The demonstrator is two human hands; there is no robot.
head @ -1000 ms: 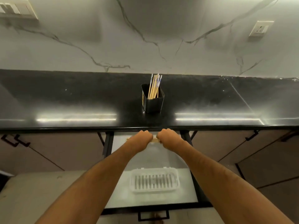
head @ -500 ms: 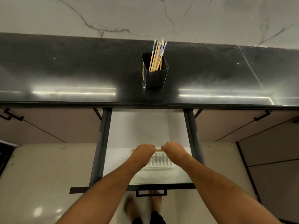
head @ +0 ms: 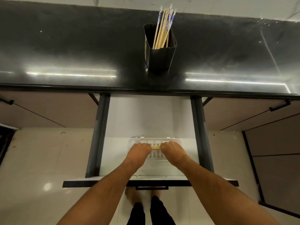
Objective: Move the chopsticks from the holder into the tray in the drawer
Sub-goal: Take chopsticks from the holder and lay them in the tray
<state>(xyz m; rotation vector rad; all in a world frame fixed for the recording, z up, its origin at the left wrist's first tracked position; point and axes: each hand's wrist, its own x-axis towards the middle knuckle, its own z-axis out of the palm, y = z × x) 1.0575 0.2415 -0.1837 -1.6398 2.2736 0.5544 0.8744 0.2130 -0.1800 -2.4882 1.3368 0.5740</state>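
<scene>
at 6 o'clock, bare feet [head: 129, 196] on the pale floor [head: 40, 159], just under the black drawer front [head: 81, 183]. a little farther, inside the open drawer [head: 146, 120], left hand [head: 139, 151] and right hand [head: 172, 151] side by side over the white slotted tray [head: 155, 155], each grip curled tight on one end of a yellowish chopstick bundle [head: 155, 147] held crosswise; only the short middle stretch shows between the fists, so number of sticks impossible to tell. bundle at tray level, contact with the tray floor not certain.

likely handling: light, stiff, smooth wooden sticks, prone to roll and fan apart once loose; best held near both ends, as here, and laid flat along the tray's length before letting go.

farther, at 12 o'clock on the glossy black desk [head: 65, 46], the black holder [head: 159, 58] standing upright with the remaining chopsticks [head: 163, 28] leaning inside, blue-patterned tops upward; best pinched together around mid-length, above the rim, and lifted straight out. task judged partly done.

yellowish marking on the holder's left face, too small to read; no other writing legible.
</scene>
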